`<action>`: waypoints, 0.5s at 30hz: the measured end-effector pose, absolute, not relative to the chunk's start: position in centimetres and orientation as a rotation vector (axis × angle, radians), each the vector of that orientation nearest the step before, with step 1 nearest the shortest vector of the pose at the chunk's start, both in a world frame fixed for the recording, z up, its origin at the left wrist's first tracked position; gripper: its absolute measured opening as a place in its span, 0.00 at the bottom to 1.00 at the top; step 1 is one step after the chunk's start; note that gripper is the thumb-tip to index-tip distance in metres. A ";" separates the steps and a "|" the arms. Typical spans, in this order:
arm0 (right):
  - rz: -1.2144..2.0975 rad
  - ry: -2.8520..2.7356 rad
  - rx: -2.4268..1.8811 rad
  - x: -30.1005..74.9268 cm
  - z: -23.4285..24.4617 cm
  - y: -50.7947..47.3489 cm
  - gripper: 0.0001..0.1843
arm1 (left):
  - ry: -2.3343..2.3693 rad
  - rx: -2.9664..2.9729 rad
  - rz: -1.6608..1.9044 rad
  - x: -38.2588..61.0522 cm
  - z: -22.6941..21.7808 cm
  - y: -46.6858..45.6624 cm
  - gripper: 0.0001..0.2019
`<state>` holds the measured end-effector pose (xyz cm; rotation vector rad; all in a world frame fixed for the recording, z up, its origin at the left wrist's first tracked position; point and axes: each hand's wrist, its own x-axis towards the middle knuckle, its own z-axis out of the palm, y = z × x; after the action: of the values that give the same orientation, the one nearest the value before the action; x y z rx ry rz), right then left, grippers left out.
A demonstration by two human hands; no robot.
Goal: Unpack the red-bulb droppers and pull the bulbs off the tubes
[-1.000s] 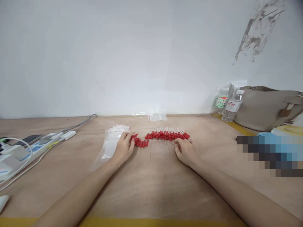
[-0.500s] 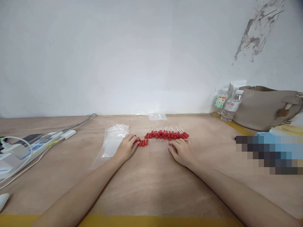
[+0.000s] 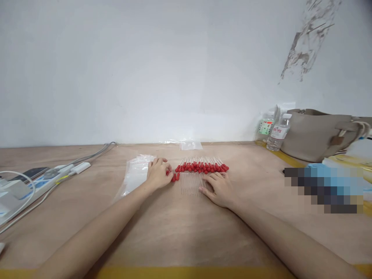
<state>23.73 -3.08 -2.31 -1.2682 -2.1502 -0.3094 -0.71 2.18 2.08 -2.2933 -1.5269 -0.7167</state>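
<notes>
My left hand (image 3: pixel 159 173) is at the left end of the red bulbs, its thumb and index finger closed around a red rubber bulb. Two loose red bulbs (image 3: pixel 175 177) lie just beyond its fingertips. My right hand (image 3: pixel 218 188) rests on the table at the right of a row of thin clear tubes (image 3: pixel 188 184), thumb apart from the stretched fingers. Behind the tubes lies a bunch of droppers (image 3: pixel 201 167), red bulbs toward me and clear stems pointing to the wall. Part of the tube row is hidden under my right fingers.
Clear plastic bags (image 3: pixel 136 174) lie beside my left hand, and another small bag (image 3: pixel 191 145) is by the wall. A power strip (image 3: pixel 43 186) with cables occupies the left. Water bottles (image 3: pixel 279 133) and a grey bag (image 3: pixel 315 133) stand at the back right.
The view has shifted slightly. My left hand has moved over the loose bulbs, and fewer of them show. My right thumb has spread further from the fingers.
</notes>
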 end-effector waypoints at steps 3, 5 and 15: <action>-0.290 -2.102 -1.252 23.7 -2.4 -3.2 0.20 | -1.760 -2.320 -0.521 0.4 3.1 3.8 0.11; -0.291 -2.082 -1.249 23.8 -2.4 -3.4 0.19 | -1.905 -2.324 -0.393 1.0 3.6 5.0 0.15; -0.340 -2.001 -1.269 23.8 -2.5 -3.5 0.17 | -2.119 -2.283 -0.264 2.8 2.6 8.5 0.13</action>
<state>23.83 -3.54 -2.53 -1.2687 -2.0006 -0.3395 2.76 8.51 2.63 -2.2826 -2.1195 -0.2637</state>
